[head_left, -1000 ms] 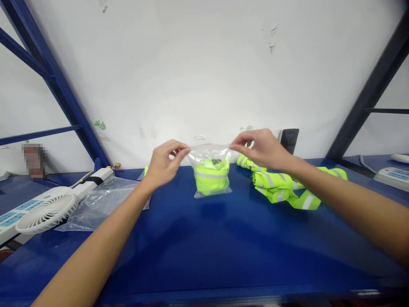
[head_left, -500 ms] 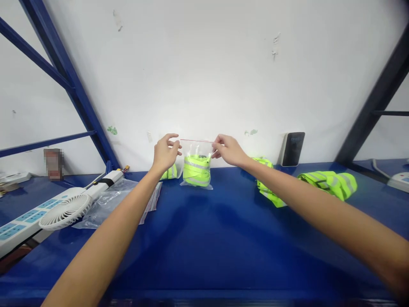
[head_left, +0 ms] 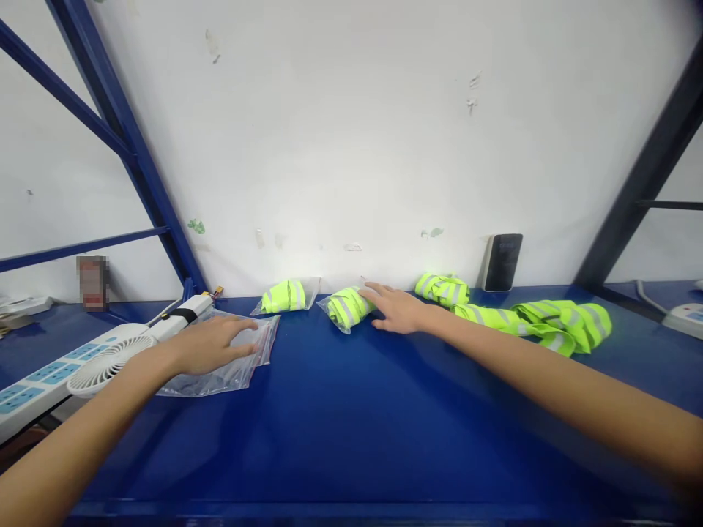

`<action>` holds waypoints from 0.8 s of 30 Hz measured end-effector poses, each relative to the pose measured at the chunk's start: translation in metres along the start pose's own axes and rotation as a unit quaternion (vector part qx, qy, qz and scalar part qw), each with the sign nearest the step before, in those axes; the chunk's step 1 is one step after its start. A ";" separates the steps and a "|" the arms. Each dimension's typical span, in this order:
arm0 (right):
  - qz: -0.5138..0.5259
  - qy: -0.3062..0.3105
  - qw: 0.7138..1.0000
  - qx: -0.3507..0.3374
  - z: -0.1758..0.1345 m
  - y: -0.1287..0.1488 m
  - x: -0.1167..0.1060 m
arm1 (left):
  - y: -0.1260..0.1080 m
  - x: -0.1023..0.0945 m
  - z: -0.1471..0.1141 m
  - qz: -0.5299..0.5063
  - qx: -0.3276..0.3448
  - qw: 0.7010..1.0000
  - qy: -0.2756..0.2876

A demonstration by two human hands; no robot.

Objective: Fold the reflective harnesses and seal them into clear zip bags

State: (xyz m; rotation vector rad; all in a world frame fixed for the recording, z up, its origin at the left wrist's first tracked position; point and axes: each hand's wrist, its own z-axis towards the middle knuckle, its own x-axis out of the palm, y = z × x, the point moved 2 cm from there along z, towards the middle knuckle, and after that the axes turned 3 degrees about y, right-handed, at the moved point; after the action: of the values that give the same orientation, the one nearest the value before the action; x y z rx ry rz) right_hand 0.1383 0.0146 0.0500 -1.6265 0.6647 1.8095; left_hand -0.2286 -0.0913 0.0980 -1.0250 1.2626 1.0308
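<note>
My right hand (head_left: 398, 309) is open, its fingertips at the right side of a clear zip bag holding a rolled hi-vis reflective strap (head_left: 347, 307). That yellow-green, silver-striped roll lies tilted on the blue table, close to the wall. Over a stack of flat clear zip bags (head_left: 220, 380) at the left, my left hand (head_left: 211, 344) is open with fingers spread; whether it touches them I cannot tell. A second bagged reflective roll (head_left: 283, 296) lies between the stack and the first one.
Right of my right hand lie a loose reflective roll (head_left: 442, 288) and a heap of loose reflective straps (head_left: 571, 320). A dark-screened device (head_left: 502, 262) leans on the wall. At the left are a white fan (head_left: 102, 366), a power strip (head_left: 38, 384) and a blue frame (head_left: 129, 139).
The bag that both hands held upright now lies on the table and is let go by my left hand. My left hand has moved left and down to the clear bags.
</note>
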 end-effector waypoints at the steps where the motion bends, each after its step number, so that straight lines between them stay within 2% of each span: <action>1: -0.026 0.004 1.000 0.012 0.003 0.009 -0.002 | 0.001 0.001 -0.012 -0.004 -0.006 1.000 0.028; 2: -0.043 0.006 0.999 0.031 0.005 0.018 -0.004 | 0.002 0.003 -0.024 -0.009 -0.017 0.999 0.040; 4: -0.055 0.002 0.997 0.053 0.011 0.033 -0.004 | 0.001 0.008 -0.046 -0.019 -0.027 0.999 0.023; 7: -0.054 -0.005 0.996 0.066 0.019 0.044 0.001 | -0.003 0.026 -0.070 -0.007 -0.036 0.999 0.010; 11: -0.035 -0.027 0.993 0.108 0.042 0.043 0.008 | -0.008 0.049 -0.078 0.028 -0.067 0.997 -0.014; 14: -0.002 -0.037 0.991 0.128 0.060 0.036 0.003 | -0.006 0.052 -0.081 0.065 -0.119 0.988 -0.067; 16: 0.022 -0.038 0.990 0.131 0.063 0.024 -0.007 | -0.002 0.047 -0.086 0.069 -0.134 0.980 -0.133; 18: 0.037 -0.043 0.987 0.147 0.054 0.001 -0.022 | -0.001 0.038 -0.094 0.057 -0.125 0.960 -0.245; 20: 0.040 -0.056 0.978 0.196 0.035 -0.033 -0.037 | -0.006 0.030 -0.100 0.030 -0.084 0.928 -0.361; 21: 0.037 -0.064 0.971 0.227 0.022 -0.052 -0.045 | -0.012 0.028 -0.101 0.015 -0.056 0.915 -0.399; 23: 0.026 -0.084 0.953 0.291 -0.005 -0.089 -0.057 | -0.032 0.027 -0.095 -0.011 0.012 0.913 -0.408; 24: 0.021 -0.093 0.940 0.329 -0.018 -0.106 -0.060 | -0.045 0.028 -0.089 -0.016 0.046 0.923 -0.381</action>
State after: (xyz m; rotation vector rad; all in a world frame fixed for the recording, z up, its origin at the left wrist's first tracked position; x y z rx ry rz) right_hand 0.2316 0.0682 0.1109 -0.9887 1.0775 1.5085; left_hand -0.2040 -0.1877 0.0682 -0.4744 0.6367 1.1725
